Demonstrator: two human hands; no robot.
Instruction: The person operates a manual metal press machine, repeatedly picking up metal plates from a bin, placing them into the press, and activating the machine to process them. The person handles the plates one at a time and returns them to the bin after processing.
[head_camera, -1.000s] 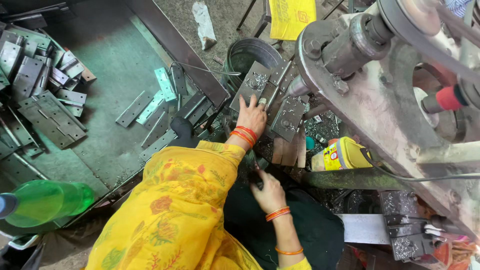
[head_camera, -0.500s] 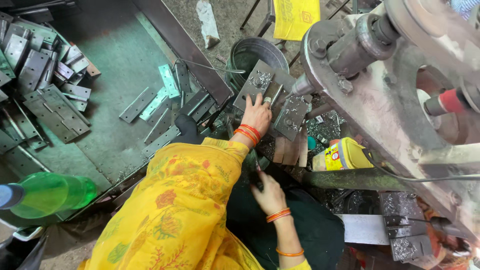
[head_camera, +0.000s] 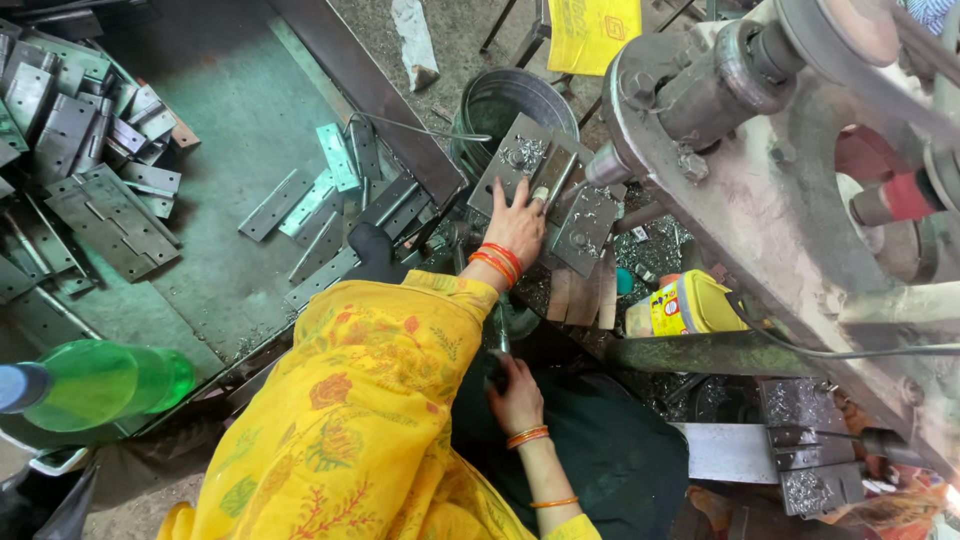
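You are reaching your left hand (head_camera: 517, 225) forward and laying it flat on a grey metal plate (head_camera: 520, 160) that is sitting under the big press machine (head_camera: 790, 200); your fingers (head_camera: 540, 197) are spreading released over the plate's near edge, touching it but grasping nothing. A second metal plate (head_camera: 585, 228) is lying just beside your hand on its right, tilted, with metal shavings scattered over both. Your right hand (head_camera: 517, 395) is staying low near your lap, its fingers clenching around a dark upright lever handle (head_camera: 498, 335) that is rising between your arm and the machine base. Just beyond the first plate a round metal bucket (head_camera: 515, 100) is standing. To the left, the green worktop (head_camera: 230, 110) is carrying loose hinge pieces (head_camera: 335, 160) near its right rim and a heap of hinges (head_camera: 90, 170) at its far left. A yellow can (head_camera: 690, 305) is lying near the machine's foot, and a green bottle (head_camera: 95, 380) is showing blurred at the lower left
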